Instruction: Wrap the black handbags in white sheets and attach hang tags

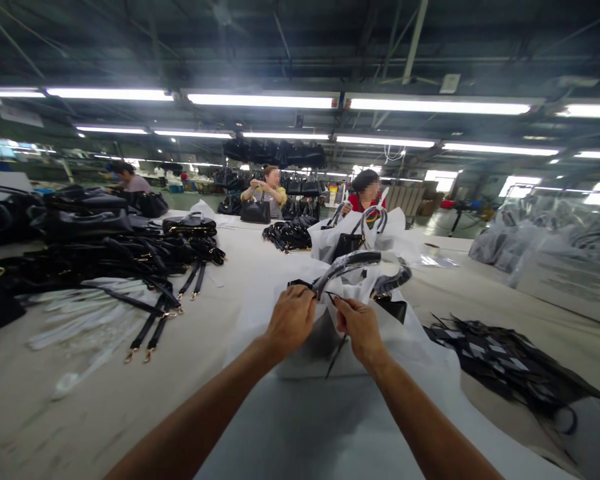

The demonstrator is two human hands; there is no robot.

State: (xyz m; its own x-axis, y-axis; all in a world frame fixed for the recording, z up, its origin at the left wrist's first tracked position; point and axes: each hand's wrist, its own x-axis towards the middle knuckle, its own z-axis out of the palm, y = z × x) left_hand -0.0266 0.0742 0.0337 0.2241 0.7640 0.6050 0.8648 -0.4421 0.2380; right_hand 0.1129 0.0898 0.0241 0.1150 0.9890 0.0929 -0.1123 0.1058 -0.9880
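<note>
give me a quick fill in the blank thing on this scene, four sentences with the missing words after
The left hand and right hand are at a bag in ____ paper.
Two straps ending in metal clasps lie to the ____ of the left hand.
A person in yellow holds a ____ handbag.
Another person, further right, wears ____.

Missing words: white; left; black; red.

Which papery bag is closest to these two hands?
The front bag, by the left hand and right hand; another papery bag stands behind it, farther away.
</note>
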